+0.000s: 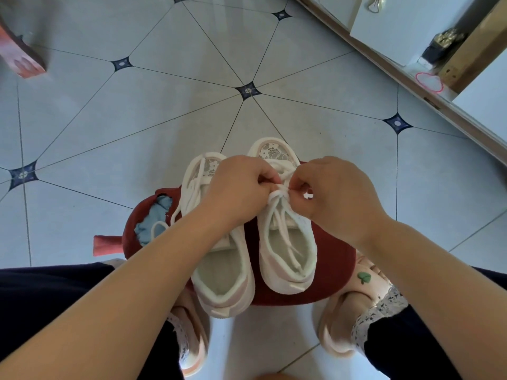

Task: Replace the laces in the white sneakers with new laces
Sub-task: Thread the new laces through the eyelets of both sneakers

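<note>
The white fabric lace [279, 193], judged soft and limp, of the right white sneaker [288, 266] on a dark red round stool [333, 270] is being pinched at its crossing by the left hand [241, 192] and right hand [333, 193].

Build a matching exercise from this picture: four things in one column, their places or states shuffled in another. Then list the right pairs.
1. right sneaker
2. left sneaker
3. red stool
4. pink slippers

A. worn, standing on the floor
B. lace pinched by left hand and right hand
C. under both sneakers
D. loose lace trailing onto the stool

Pairs: 1-B, 2-D, 3-C, 4-A
</note>
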Tool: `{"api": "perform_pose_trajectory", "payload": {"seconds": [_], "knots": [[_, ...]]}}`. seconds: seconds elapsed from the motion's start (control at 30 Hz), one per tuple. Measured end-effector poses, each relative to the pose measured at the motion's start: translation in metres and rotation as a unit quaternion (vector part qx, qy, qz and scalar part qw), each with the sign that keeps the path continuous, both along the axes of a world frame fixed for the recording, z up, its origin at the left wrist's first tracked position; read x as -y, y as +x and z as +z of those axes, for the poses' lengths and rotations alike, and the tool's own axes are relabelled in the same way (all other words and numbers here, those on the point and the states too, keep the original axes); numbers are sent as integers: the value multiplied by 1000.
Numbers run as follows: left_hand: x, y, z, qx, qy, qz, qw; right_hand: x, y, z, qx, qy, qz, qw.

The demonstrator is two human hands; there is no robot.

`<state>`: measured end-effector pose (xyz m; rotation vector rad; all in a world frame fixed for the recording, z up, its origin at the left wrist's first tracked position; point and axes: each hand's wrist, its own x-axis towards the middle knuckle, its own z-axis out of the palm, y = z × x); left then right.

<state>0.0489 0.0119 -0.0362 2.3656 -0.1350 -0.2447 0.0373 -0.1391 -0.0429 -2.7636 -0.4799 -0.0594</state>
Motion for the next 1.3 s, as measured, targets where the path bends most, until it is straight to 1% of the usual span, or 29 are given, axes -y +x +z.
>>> {"api": "perform_pose_trajectory", "payload": {"seconds": [0.1,0.23,0.3,0.4,0.53,0.6,0.67,0.73,0.8,0.9,1.0,1.1,1.13,1.17,1.2,1.23,1.27,1.3], "knots": [[0,-2,-2,31,-6,21,999,3,-3,-4,-13,49,-53,997],[-10,-3,-10,57,32,56,996,19,-5,-3,-23,88,-117,989],[-13,-3,-11,34,22,53,998,23,-7,-1,-55,110,-110,986],[-10,-2,-8,0,0,23,1000,21,-7,2,-89,138,-87,983],[-2,2,-2,5,15,1,1000,9,-3,7,-112,187,-77,973],[-3,3,-3,11,33,14,999,9,0,5,-120,197,-103,968],[-7,4,-5,4,50,31,998,14,1,3,-143,229,-158,950],[-13,3,-7,-3,75,36,997,22,-2,3,-185,282,-211,917],[-17,2,-7,-6,89,29,996,29,-4,5,-203,315,-234,897],[-14,1,-4,-14,77,-3,997,29,-4,7,-217,316,-203,901],[-7,2,-3,-17,41,-14,999,20,0,5,-243,367,-165,882],[-7,5,-5,6,18,10,1000,18,2,3,-260,401,-165,863],[-9,5,-5,7,17,23,1000,20,2,4,-254,395,-171,866],[-12,5,-6,7,26,32,999,24,2,7,-236,359,-175,886],[-14,4,-5,12,50,32,998,28,2,9,-206,296,-171,917],[-16,3,-5,23,92,19,995,31,2,12,-173,226,-160,945],[-17,2,-4,40,145,-3,989,32,1,14,-144,162,-144,966],[-18,1,-3,57,199,-29,978,32,-1,15,-120,107,-126,979]]}}
